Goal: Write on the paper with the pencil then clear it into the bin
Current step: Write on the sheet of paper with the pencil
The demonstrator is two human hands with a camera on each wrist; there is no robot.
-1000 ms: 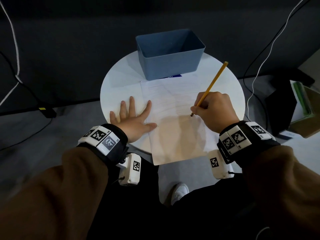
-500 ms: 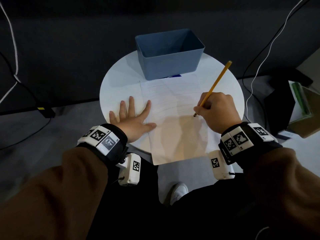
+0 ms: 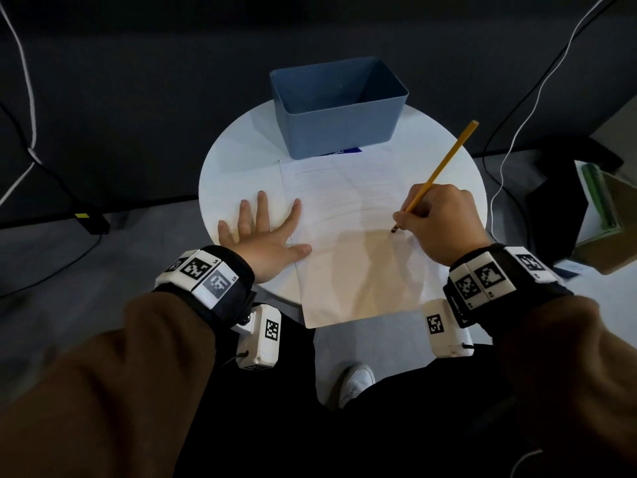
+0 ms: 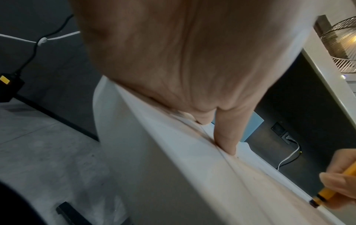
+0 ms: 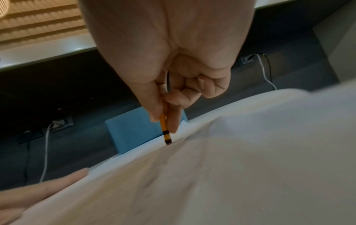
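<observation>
— Two hands on the round white counter [image 3: 227, 160], yes? How do the fingers lie?

— The left hand [image 3: 265, 236] is spread flat, fingers straight and splayed. Its palm and three fingers rest on the bare counter, while the thumb and index finger press the left edge of the sheet of paper [image 3: 348, 215]. The left wrist view shows the thumb [image 4: 231, 130] pushing down on the sheet's edge.

— And the right?

— The right hand [image 3: 441, 225] is curled round the yellow pencil [image 3: 444, 163], thumb and fingers [image 5: 173, 118] pinching it low on the shaft. The pencil slants up and away to the right, and its dark lower end touches the paper near the sheet's right side.

— Where is the bin?

— The blue rectangular bin [image 3: 339, 108] stands at the far side of the counter, just beyond the paper's top edge.

— Any writing to read?

— Faint lines cross the upper paper, too pale to read. A dark blue label [image 3: 341, 152] peeks out under the bin; its white text is too small to make out. Square black-and-white markers sit on both wristbands [image 3: 203, 274].
</observation>
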